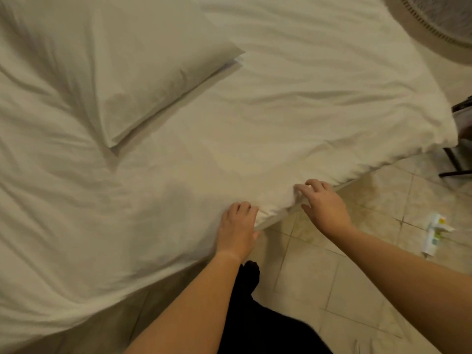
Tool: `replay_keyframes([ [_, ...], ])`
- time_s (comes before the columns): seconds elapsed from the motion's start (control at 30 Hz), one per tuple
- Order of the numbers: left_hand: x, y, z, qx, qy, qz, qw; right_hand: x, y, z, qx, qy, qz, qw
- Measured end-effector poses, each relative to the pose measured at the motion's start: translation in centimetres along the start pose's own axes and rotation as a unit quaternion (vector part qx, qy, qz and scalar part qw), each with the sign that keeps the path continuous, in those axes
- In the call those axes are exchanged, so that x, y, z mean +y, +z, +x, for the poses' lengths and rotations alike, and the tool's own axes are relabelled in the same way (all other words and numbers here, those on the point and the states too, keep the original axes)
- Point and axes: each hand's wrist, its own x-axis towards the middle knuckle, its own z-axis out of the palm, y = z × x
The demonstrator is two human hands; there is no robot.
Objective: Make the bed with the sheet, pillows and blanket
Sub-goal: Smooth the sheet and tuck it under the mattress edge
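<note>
blanket: white and pretty rumpled blanket (255, 123), spread over most of the bed, its near edge hanging just past the bed's side right where both hands are
pillow: one white pillow (122, 65) lying flat on top at the upper left, set at an angle, well apart from the hands
left hand: left hand (237, 228) sits on the blanket's edge, fingers curled into the fabric and thumb at the rim, so it's gripping it
right hand: right hand (324, 203) is just beside it further along the same edge, fingertips bent onto the fabric, thumb sticking out free below; honestly can't tell if it's got a hold or is only touching
in the way: my own dark trouser leg (249, 277) right against the bed, under the left arm
floor: beige tiled floor (357, 290) with a small white tube (436, 233) lying on it off to the right
far right: dark furniture legs (457, 162) close to the blanket's corner
top right: a round fan (439, 19), blurry
</note>
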Motion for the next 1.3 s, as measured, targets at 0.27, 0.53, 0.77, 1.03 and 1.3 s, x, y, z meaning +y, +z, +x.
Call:
replay_keyframes([
  [0.27,-0.5,2.6,3.3,0.058,-0.031,-0.016,0.998,4.8,1.6,4.3,0.014,-0.041,0.007,0.999],
  [0.53,0.6,1.8,2.0,0.104,-0.044,-0.087,0.990,7.3,-1.9,4.8,-0.046,-0.138,0.056,0.988],
  [0.77,2.6,1.4,-0.7,0.053,-0.084,-0.090,0.991,7.7,-2.4,1.7,-0.100,-0.144,0.054,0.983],
  [1.03,3.4,0.8,1.3,-0.028,-0.054,-0.040,0.997,6.7,-1.6,2.6,-0.204,-0.080,-0.021,0.975],
  [1.3,0.7,-0.5,4.0,0.066,-0.180,0.064,0.979,5.8,-1.5,5.1,0.026,-0.072,0.045,0.996],
])
